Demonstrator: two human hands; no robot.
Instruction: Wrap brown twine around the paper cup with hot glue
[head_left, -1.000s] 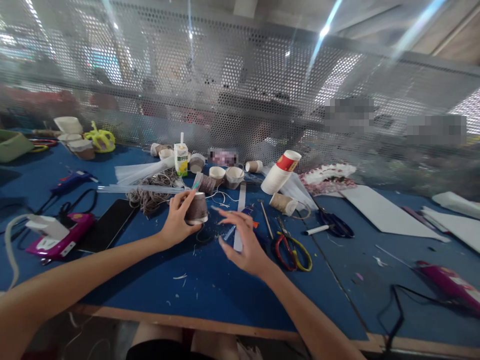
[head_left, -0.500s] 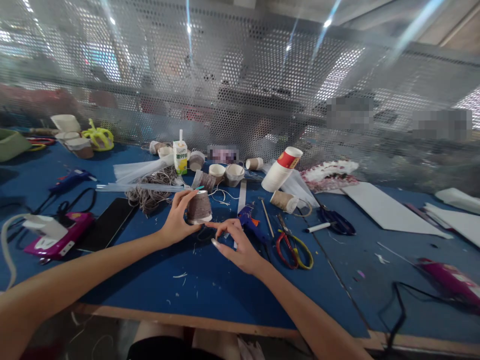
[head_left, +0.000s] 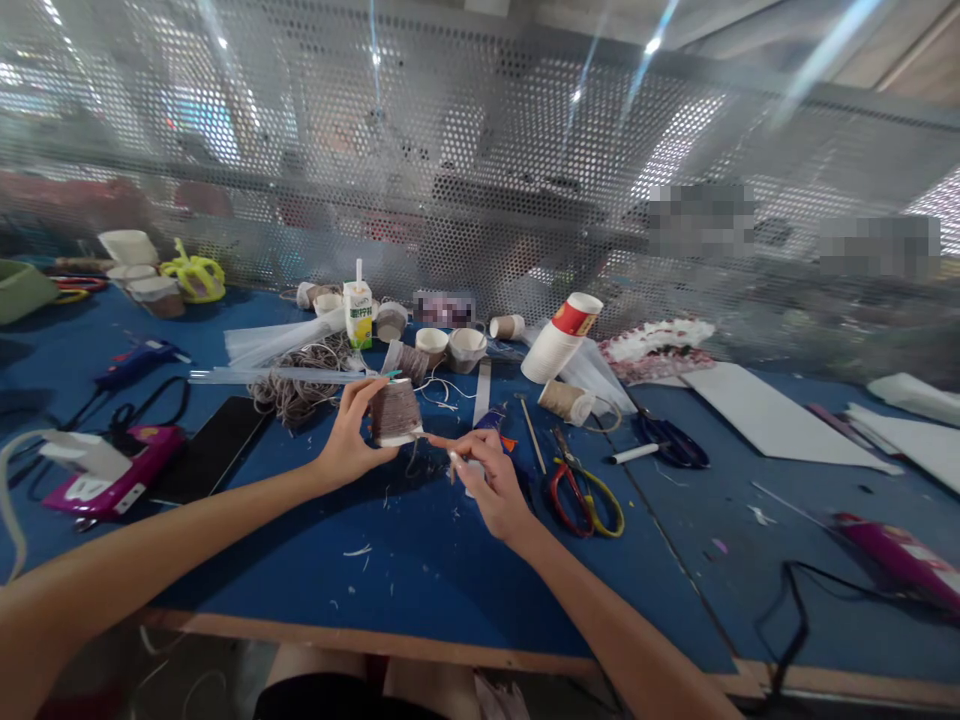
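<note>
My left hand [head_left: 351,445] grips a small paper cup wound with grey-brown yarn [head_left: 397,412], with fingers at its top and the thumb at its lower edge. The cup's white rim shows at the bottom. My right hand [head_left: 491,480] is closed in a pinch just right of that rim, its index finger stretched to the cup. A thin yarn strand seems to run from the cup to these fingers. Behind the right hand lies a blue glue gun [head_left: 491,418], partly hidden. A tangled bundle of yarn [head_left: 300,380] lies left of the cup.
Scissors with red and yellow handles [head_left: 585,490] and a wooden stick [head_left: 533,435] lie to the right. Behind stand a drink carton [head_left: 359,315], several small cups and stacked paper cups [head_left: 559,342]. A phone [head_left: 214,450] and a magenta power strip [head_left: 120,470] lie left.
My right hand has moved slightly right, and its fingers have drawn together into a pinch. The cup in my left hand has shifted a little left and up.
</note>
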